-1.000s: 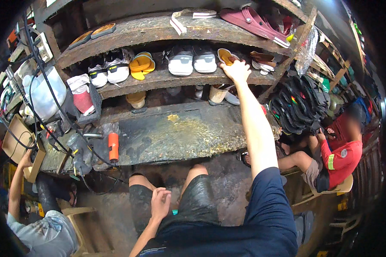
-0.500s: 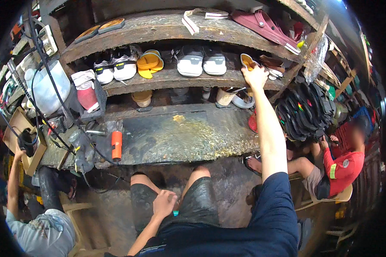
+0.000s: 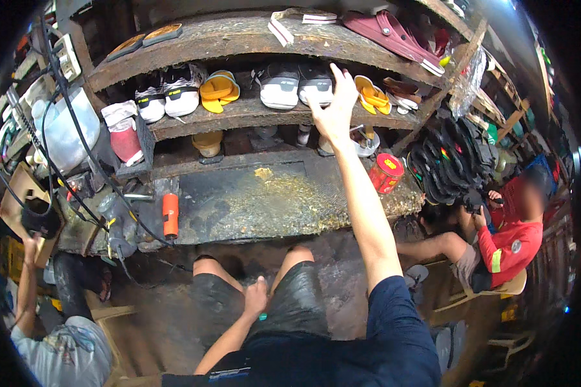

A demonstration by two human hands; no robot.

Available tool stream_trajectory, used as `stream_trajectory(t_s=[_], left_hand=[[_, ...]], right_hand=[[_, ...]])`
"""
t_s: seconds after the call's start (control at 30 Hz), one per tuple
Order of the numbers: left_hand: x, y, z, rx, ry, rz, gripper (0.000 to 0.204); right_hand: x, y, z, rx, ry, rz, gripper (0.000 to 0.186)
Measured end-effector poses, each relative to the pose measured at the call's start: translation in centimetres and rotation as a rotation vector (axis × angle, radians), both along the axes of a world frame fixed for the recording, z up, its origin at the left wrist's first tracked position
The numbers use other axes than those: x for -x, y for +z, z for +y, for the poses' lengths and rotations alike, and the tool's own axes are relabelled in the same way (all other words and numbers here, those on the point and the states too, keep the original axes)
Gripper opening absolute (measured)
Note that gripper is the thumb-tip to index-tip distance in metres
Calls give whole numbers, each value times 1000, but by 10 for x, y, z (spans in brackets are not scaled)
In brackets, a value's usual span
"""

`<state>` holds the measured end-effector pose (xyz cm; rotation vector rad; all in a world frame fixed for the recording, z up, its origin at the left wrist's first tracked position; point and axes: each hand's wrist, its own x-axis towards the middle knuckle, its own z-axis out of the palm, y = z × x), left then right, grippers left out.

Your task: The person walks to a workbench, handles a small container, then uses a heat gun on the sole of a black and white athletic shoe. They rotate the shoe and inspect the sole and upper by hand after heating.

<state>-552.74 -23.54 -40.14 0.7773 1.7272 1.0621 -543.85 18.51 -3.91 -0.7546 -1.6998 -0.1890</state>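
Now the right hand [image 3: 332,106] has shifted left along the shelf [image 3: 239,116] from the yellow sandals [image 3: 371,93], fingers spread on the right-side white sneaker [image 3: 316,85], gripping nothing; left hand [image 3: 256,298] loosely curled on lap.

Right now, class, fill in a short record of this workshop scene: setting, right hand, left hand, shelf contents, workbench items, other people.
Setting: worn wooden shelves above a stained workbench
Right hand: right hand raised, fingers spread on a white-and-grey sneaker on the middle shelf
Left hand: left hand resting closed on the lap
Shelf contents: yellow sandals, maroon slippers
Workbench items: orange cylindrical tool, red round tin
Other people: person in a red shirt seated at right; another person at lower left
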Motion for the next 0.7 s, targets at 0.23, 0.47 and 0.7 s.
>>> stream_trajectory(t_s=[0.23, 0.47, 0.7], left_hand=[[5, 28, 1, 195, 65, -178, 48], [-1, 30, -2, -32, -129, 66, 18], [-5, 20, -2, 25, -166, -145, 20]], right_hand=[[26, 5, 11, 309, -20, 58, 69], [-26, -8, -53, -116, -31, 233, 29], [-70, -176, -251, 653, 504, -326, 28]])
